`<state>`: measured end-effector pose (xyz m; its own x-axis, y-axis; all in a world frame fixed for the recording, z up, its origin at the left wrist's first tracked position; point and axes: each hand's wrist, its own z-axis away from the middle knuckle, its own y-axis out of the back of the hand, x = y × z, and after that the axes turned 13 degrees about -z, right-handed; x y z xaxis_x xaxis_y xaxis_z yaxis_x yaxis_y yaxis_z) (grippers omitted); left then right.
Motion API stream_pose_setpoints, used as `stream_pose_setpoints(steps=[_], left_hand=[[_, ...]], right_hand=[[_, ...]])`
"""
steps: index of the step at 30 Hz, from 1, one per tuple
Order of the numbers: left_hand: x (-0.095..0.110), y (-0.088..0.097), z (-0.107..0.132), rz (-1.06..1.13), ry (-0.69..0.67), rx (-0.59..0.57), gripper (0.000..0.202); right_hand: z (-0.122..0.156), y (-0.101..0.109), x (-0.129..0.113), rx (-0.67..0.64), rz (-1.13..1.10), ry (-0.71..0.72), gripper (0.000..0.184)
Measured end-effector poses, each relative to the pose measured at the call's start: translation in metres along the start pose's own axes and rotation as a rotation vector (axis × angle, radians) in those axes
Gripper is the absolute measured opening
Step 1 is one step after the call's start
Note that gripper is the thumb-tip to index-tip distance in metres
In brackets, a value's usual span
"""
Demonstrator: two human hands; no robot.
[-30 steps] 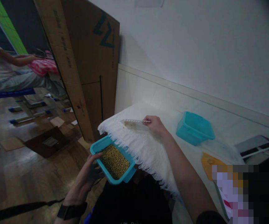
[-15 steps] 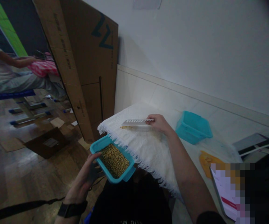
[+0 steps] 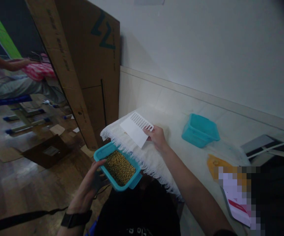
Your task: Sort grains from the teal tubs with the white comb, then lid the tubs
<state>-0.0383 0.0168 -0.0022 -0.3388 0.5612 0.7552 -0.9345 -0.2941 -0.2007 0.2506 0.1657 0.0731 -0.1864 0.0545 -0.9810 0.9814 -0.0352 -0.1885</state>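
Head camera showed the left hand (image 3: 92,184) curled around the rim of a teal tray (image 3: 99,154) of beans (image 3: 119,167) just below the fringed edge of a white cloth (image 3: 153,159), while the right hand (image 3: 157,138) pinched a slotted white scraper (image 3: 134,130) tilted above that cloth.

Your left hand (image 3: 92,183) has its fingers tucked under the teal tub (image 3: 99,154), out of sight. Your right hand (image 3: 157,139) covers one corner of the white slotted card (image 3: 134,129). A pixelated patch (image 3: 240,183) blots out most of the papers (image 3: 234,209) at lower right. The person (image 3: 6,75) far left is cut by the edge and smeared. The small print on the cardboard box (image 3: 83,55) is unreadable.
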Motion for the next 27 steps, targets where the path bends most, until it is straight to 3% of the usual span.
stream_pose_setpoints(steps=[7,12,16,19,23,27], left_hand=[[0.0,0.0,0.002,-0.004,-0.041,-0.039,0.053],[0.002,0.008,-0.006,-0.034,-0.018,-0.034,0.054],[0.007,0.005,-0.008,-0.043,0.026,0.004,0.039],[0.008,0.003,-0.007,-0.045,0.03,0.016,0.035],[0.005,0.006,-0.007,-0.024,-0.005,-0.024,0.045],[0.003,0.008,-0.006,-0.009,-0.005,-0.018,0.055]], right_hand=[[-0.009,0.006,0.016,0.024,0.049,0.019,0.048],[-0.018,0.022,0.011,0.09,0.084,-0.006,0.036],[-0.021,0.035,0.004,0.124,0.1,0.005,0.03],[-0.022,0.041,-0.002,0.135,0.093,-0.001,0.033],[-0.022,0.04,-0.008,0.136,0.047,0.004,0.049],[-0.02,0.031,-0.008,0.17,0.054,0.187,0.052]])
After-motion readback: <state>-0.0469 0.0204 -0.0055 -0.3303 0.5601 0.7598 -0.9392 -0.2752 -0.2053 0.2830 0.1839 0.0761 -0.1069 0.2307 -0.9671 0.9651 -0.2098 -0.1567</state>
